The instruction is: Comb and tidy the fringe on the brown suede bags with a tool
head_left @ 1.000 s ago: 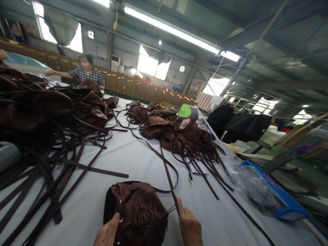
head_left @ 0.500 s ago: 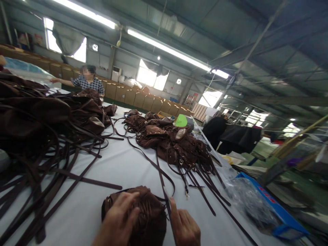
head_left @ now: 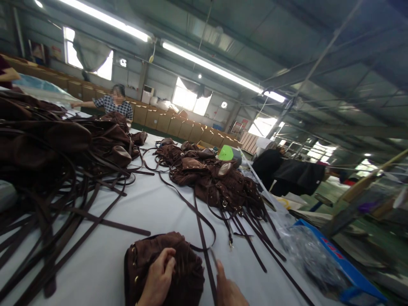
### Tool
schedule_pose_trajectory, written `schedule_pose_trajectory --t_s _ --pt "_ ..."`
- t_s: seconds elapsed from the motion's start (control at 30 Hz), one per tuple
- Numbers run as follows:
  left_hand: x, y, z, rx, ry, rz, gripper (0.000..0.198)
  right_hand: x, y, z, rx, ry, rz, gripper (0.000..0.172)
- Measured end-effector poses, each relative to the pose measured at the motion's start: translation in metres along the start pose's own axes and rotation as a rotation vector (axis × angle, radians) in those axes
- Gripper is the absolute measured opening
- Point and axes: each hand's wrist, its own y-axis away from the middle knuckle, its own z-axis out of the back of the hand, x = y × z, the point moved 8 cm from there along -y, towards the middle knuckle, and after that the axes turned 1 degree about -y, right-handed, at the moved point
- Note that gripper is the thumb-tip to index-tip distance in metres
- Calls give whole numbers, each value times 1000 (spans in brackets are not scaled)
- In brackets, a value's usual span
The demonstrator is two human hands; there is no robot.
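Observation:
A brown fringed suede bag (head_left: 178, 261) lies on the white table (head_left: 159, 208) right in front of me. My left hand (head_left: 157, 278) rests on top of the bag with its fingers curled into the fringe. My right hand (head_left: 228, 291) sits at the bag's right side, thumb raised beside a long brown strap (head_left: 204, 250). Whether the right hand grips the strap is hidden at the frame's bottom edge.
A big heap of brown bags and straps (head_left: 47, 157) fills the left. Another pile of bags (head_left: 216, 178) lies mid-table. A blue tray with plastic wrap (head_left: 325, 259) sits at right. A person in a checked shirt (head_left: 116, 104) works at the far end before cardboard boxes (head_left: 178, 123).
My left hand slid from the bag's left edge onto its top and curled its fingers. My right hand dropped lower in view, and the strap shifted slightly.

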Motion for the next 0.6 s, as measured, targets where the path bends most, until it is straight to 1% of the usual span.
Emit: schedule_pose_trajectory --t_s 0.07,0.13,0.17,0.23,0.3,0.37,0.4,0.47,0.5,0.53,0.6 --pt "13 5 3 -10 2 31 35 31 7 -8 -13 -17 162 49" --pt "20 9 5 -44 -28 23 31 59 10 -16 -44 -68 310 43" --pt "22 10 6 -62 -53 17 29 68 10 -20 -49 -89 363 40" --pt "30 11 6 -92 -105 17 26 74 7 -32 -18 -107 416 39" --pt "42 9 2 -89 -135 6 25 68 3 -48 60 -105 437 43" --pt "53 7 -5 -69 -139 -45 24 57 1 -61 118 -102 457 47" --pt "58 6 -8 -82 -133 -75 24 52 0 -67 138 -99 462 48" --pt "68 5 -11 -148 -117 -118 26 41 0 -78 166 -91 458 51" --pt "73 5 -12 -177 -111 -129 28 35 0 -83 174 -82 444 52" --pt "76 4 -14 -179 -111 -139 29 28 -1 -88 175 -63 413 53" --pt "80 3 -22 -103 -123 -161 27 7 -3 -97 183 11 325 55"
